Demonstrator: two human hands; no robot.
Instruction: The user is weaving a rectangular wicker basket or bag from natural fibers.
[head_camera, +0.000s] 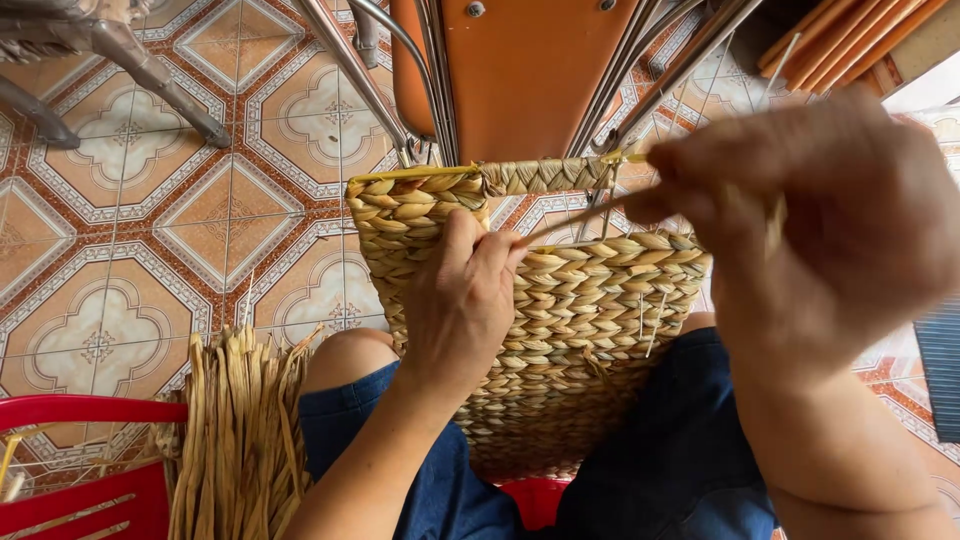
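Two hands at woven basket (560, 300), left hand (462, 300) pressing weave, right hand (810, 230) fingers pinching fibre strand (570, 218)

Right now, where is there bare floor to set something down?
Bare tiled floor lies left of the woven panel, between the chair legs and the straw bundle. Crowded: lap, left hand, right hand.

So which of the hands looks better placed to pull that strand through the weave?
Probably the right hand: it is raised above the woven panel and already pinches the thin strand. The left hand lies pressed on the panel, seemingly steadying it.
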